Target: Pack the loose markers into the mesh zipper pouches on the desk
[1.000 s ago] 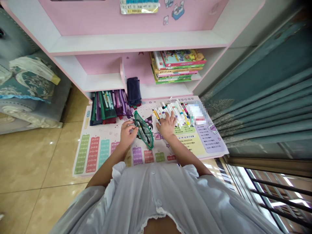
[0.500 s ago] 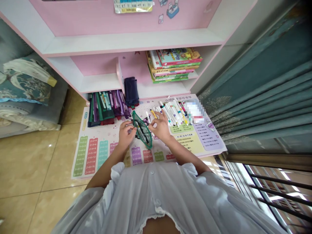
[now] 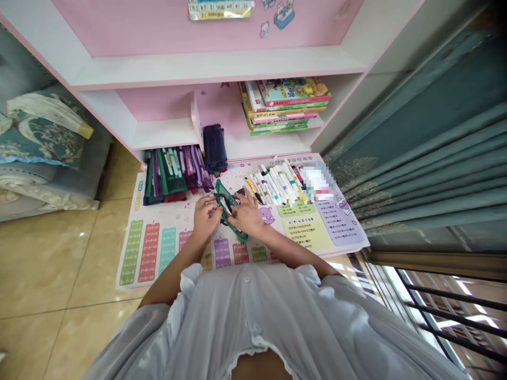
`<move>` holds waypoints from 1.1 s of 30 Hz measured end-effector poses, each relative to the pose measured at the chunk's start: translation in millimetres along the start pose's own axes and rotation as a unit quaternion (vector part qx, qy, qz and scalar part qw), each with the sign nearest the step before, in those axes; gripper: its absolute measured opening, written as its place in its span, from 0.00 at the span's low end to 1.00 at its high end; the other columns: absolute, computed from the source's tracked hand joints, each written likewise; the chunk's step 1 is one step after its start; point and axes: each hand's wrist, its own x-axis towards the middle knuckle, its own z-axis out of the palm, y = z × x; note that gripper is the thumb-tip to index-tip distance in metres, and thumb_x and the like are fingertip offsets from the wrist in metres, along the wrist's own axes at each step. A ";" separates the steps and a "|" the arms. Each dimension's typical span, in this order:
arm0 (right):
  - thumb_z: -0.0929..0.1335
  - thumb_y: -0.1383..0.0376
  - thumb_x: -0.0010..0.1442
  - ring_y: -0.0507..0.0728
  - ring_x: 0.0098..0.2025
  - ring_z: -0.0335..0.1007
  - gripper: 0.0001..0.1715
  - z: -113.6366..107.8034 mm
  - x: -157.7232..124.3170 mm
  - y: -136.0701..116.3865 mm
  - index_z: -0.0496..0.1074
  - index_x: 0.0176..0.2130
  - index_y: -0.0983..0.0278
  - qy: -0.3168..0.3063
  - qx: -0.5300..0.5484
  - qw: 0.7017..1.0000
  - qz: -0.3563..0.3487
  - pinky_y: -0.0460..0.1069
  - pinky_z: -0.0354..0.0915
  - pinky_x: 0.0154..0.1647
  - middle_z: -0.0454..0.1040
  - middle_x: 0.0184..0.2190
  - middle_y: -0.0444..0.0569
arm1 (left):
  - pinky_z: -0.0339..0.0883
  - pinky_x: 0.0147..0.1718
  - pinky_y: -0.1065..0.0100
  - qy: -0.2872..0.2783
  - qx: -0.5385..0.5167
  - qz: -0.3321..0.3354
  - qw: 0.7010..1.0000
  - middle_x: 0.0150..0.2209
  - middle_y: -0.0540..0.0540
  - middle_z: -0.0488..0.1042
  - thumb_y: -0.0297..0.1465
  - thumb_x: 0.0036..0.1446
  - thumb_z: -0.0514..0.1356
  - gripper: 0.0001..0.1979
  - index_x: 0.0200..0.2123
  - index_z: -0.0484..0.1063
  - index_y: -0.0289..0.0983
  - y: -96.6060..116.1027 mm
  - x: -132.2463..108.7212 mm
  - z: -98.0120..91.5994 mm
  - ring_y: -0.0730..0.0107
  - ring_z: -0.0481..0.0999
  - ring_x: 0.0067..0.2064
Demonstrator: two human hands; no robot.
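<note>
Bright daylight enters by the window [image 3: 443,311]; edges bend.

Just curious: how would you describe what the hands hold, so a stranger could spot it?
At the foot of the pink-and-white shelf unit, a printed times-table mat lies on the floor. On it, between the left hand and right hand, sits a see-through pouch with a green rim, unlike the dark cloth pouches behind it.

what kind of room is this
Most likely a child's bedroom or study corner at home: a pink-and-white bookcase holds picture books, and a times-table poster on the tiled floor has felt-tip markers and a green zip pencil case on it.
</note>
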 end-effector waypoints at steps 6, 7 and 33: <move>0.71 0.59 0.56 0.74 0.71 0.41 0.10 6.0 2.3 4.0 0.80 0.31 0.64 -0.029 -0.038 0.999 0.001 0.72 0.48 0.65 0.64 0.64 0.58 | 0.66 0.55 0.53 -0.002 0.000 -0.008 1.000 0.44 0.44 0.76 0.34 0.55 0.62 0.09 0.23 0.73 0.40 0.8 0.1 -0.5 0.59 0.74 0.50; 0.71 0.59 0.56 0.74 0.71 0.41 0.10 7.1 2.6 4.6 0.80 0.31 0.64 -0.032 -0.041 0.999 0.000 0.73 0.47 0.65 0.63 0.64 0.58 | 0.66 0.55 0.53 -0.003 0.000 -0.009 1.000 0.44 0.44 0.76 0.34 0.55 0.62 0.10 0.23 0.73 0.40 0.7 0.1 -0.5 0.59 0.74 0.50; 0.65 0.65 0.58 0.77 0.72 0.32 0.14 18.5 27.8 81.9 0.78 0.35 0.71 0.179 -0.075 0.977 0.083 0.76 0.41 0.65 0.59 0.64 0.68 | 0.65 0.55 0.52 -0.002 0.004 -0.007 1.000 0.44 0.44 0.76 0.33 0.55 0.62 0.09 0.23 0.73 0.40 -1.6 -0.2 -0.1 0.58 0.74 0.50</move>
